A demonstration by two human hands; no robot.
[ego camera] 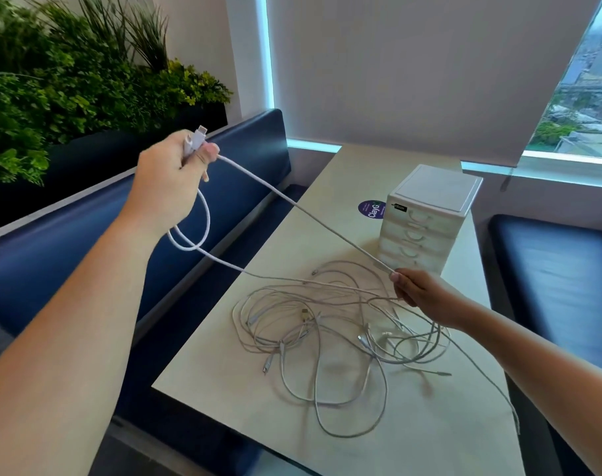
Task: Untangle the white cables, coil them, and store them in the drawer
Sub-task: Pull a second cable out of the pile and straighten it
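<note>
This looked like an office lounge booth high in a city. Navy padded benches point(550, 286) flanked a pale rectangular laminate counter point(412, 448). Left of the counter stood a dark planter of green foliage point(86, 156), and beyond it a grey roller blind point(412, 63) half-covered a window point(584, 97) over rooftops.

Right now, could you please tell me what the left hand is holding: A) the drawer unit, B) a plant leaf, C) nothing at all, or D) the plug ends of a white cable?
D: the left hand grips the plug ends of a white cable, which runs taut down to the right hand pinching it.
</note>
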